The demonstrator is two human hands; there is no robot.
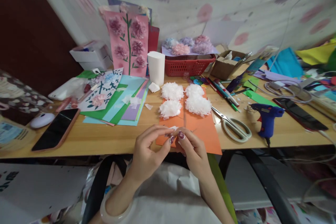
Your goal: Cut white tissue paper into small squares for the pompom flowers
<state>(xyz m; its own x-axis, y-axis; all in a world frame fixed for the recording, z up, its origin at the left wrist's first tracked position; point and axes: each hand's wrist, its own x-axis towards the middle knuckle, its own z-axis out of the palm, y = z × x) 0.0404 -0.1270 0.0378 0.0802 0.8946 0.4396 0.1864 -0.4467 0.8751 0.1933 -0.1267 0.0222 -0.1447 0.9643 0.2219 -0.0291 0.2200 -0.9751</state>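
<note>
My left hand (149, 148) and my right hand (193, 152) meet over the front edge of the table, fingertips pinched together. A small piece of white tissue paper (173, 128) shows between them; the fingers cover most of it. Just beyond lies an orange sheet of paper (206, 134), creased down the middle. Several fluffy white paper flowers (198, 105) rest on its far part in two columns. White-handled scissors (233, 127) lie half spread to the right of the sheet. Behind the flowers stands a white roll of tissue (156, 67), with a small white stack (154, 87) beside it.
A blue glue gun (267, 117) and a dark phone (300, 113) lie right, near cables. Markers (227, 92) sit behind the scissors. Coloured paper (123, 112) and another phone (56, 129) are left. A red basket (186, 65) and pink flower picture (128, 42) stand at the back.
</note>
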